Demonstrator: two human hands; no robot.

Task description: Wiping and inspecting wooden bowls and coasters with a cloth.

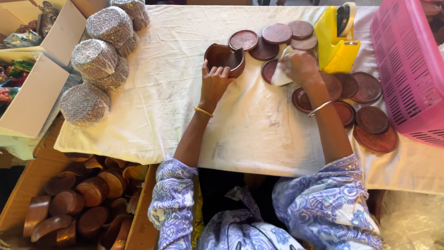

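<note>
We note a white cloth point(152, 92) covering the table. At its upper left lie several round bundles wrapped in grey mesh foam point(95, 58), packed close together, some overhanging the cloth edge. Left of them stand open cardboard boxes point(32, 92) with coloured packets inside. A yellow tape dispenser point(337, 41) stands upright at the upper right, just beside a pink slotted plastic basket point(407, 69) at the right edge. Below the table's left corner, a cardboard carton point(27, 185) holds many brown wooden bowls and curved pieces point(88, 203), heaped loosely. Crinkled clear plastic point(411, 222) lies at the lower right.
</note>
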